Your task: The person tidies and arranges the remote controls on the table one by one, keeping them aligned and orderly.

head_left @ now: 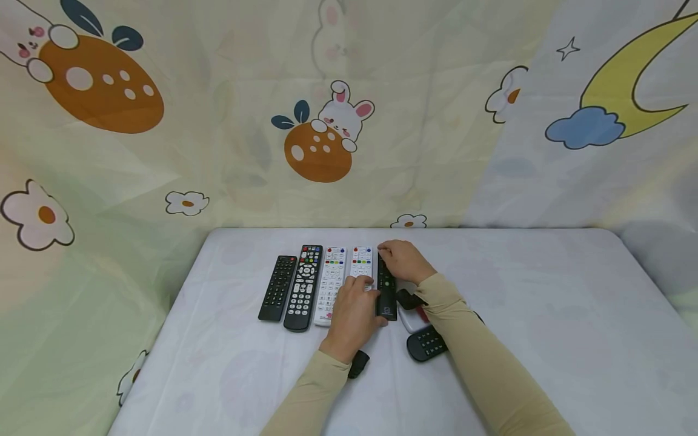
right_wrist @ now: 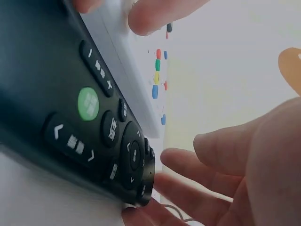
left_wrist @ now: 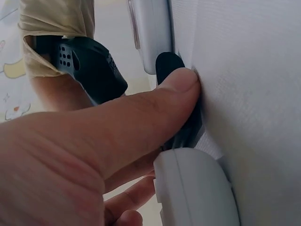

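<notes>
A black remote control lies lengthwise at the right end of a row of remotes. My left hand reaches over a white remote beside it, and its straight thumb rests against the black remote's near end. My right hand is at the far end of that black remote, its fingertips close around the end and its thumb held apart. In the right wrist view, the black remote's green button and round pad show. The left hand partly covers both white remotes in the row.
To the left lie another white remote, a black remote with white buttons and a slim black remote. Right of the row, partly under the right forearm, are a dark rounded remote and a white object. A patterned cloth hangs behind the table.
</notes>
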### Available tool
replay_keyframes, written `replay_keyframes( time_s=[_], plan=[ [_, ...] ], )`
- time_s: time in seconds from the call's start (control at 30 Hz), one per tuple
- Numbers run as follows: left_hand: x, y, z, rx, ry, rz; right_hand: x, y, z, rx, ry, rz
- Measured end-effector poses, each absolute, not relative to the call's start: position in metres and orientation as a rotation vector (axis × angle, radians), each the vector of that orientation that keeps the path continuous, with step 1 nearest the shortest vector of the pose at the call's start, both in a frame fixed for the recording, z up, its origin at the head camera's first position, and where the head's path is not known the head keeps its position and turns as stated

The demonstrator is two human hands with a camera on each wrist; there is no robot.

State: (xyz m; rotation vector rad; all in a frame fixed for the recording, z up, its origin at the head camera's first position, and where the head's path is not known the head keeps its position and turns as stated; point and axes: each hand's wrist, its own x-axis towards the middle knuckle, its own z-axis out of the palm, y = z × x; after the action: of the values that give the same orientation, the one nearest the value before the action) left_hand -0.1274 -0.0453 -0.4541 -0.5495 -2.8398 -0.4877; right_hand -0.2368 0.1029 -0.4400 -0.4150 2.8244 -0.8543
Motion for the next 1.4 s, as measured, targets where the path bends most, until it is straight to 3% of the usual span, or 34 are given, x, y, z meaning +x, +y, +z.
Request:
replay_keyframes(
  time_s=[1.4],
  plan=[
    [-0.135, -0.031, -0.435, -0.797, -2.895, -0.592, -0.159, 0.196, -0.412, -0.273, 2.936, -1.046]
  ],
)
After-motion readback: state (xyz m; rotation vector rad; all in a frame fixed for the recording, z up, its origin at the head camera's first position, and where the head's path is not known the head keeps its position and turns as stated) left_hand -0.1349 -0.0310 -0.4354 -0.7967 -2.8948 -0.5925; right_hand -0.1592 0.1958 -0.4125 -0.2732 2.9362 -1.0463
